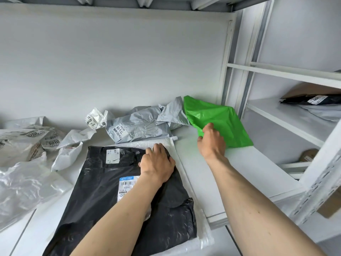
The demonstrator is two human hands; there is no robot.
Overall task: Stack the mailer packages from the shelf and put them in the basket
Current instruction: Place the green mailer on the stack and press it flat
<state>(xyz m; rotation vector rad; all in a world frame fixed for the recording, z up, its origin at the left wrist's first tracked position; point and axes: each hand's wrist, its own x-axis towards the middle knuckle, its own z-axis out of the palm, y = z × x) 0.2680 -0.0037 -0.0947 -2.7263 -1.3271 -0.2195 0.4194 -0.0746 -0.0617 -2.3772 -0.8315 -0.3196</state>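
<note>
Left hand [156, 163] rests on black mailer [118, 209], fingers loosely bent, pressing stack down; white padded mailer [162, 142] lies beneath, edge showing past fingertips. Right hand [212, 143] pinches near corner of green mailer [219, 117], which lies on shelf [230, 174] just beyond hand, leaning on grey mailer [140, 128]. Basket not in view.

Risks, judged:
- Thin green film slips from corner pinch during pull.
- Drag disturbs grey mailer to left of right hand.
- Glossy stack slides if left hand lifts.
</note>
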